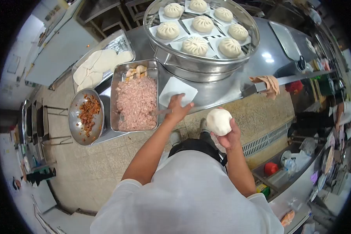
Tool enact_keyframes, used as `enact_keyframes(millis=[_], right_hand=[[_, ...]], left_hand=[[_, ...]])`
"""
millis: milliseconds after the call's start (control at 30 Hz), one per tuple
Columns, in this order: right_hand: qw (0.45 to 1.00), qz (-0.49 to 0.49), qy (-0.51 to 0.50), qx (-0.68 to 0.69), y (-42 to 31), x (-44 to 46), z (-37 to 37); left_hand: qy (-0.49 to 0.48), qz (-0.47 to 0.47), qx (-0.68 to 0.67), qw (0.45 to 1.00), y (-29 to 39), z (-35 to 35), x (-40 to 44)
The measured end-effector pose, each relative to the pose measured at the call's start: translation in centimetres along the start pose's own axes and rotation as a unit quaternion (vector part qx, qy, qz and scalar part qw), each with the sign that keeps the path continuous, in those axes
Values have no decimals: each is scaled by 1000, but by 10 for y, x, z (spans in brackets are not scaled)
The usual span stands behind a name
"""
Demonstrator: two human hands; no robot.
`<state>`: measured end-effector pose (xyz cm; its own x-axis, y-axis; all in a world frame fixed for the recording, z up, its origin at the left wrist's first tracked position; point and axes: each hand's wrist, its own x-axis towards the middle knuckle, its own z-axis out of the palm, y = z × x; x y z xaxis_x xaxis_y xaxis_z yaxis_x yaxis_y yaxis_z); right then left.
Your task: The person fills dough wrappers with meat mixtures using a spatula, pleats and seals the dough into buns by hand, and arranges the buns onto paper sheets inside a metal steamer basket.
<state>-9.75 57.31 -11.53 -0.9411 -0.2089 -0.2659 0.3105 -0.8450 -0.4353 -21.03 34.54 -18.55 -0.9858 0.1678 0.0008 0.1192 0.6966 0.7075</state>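
My right hand is wrapped round a smooth white dough ball, held beyond the table's front edge. The fingertips of my left hand rest on the near part of a white paper square, with thumb and fingers apart. Under my left wrist lies the flat handle of a tool that reaches into the minced meat. This meat fills a metal tray, with pale yellowish pieces at its far end. Pleated buns sit on paper squares in a round steamer behind the paper.
A metal bowl of reddish-brown filling stands at the left. Behind it, flat dough pieces lie in a tray. On the right are a shallow tray and a tan cloth on a bar. Other people stand at the far left and right.
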Motion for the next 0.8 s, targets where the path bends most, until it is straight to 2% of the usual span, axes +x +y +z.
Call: enact_keyframes(millis=[167,233,267,367,500,567,667,700,767,800], right_hand=[[999,41,-6,-10,-44,18,-26],[998,65,-20,-9,-65,28,-34],[996,79,-27,-15,-75,32,-38],[991,118,-56,-26,-105,48,-43],[983,161,-69,-63,-134,66,-52],[979,178,-80,-63,-142,74,-57],[974,198,-88,-65,-147,81,-58],[973,201,-86,-69,-150,82,-57],[972,208,-85,-72,-151,85,-60],[972,210,-80,-70,-149,85,-60]], left_hand=[[106,-120,81,984,-25,11,32],[134,-72,131,980,-29,6,35],[161,-62,103,980,-30,5,36],[179,-140,94,969,-22,2,45],[197,-159,112,961,-29,4,56],[189,-263,98,941,-22,3,64],[177,-329,136,918,-13,0,73],[182,-333,135,915,-10,1,71],[229,-248,141,931,-5,4,64],[230,-252,142,929,-4,4,62]])
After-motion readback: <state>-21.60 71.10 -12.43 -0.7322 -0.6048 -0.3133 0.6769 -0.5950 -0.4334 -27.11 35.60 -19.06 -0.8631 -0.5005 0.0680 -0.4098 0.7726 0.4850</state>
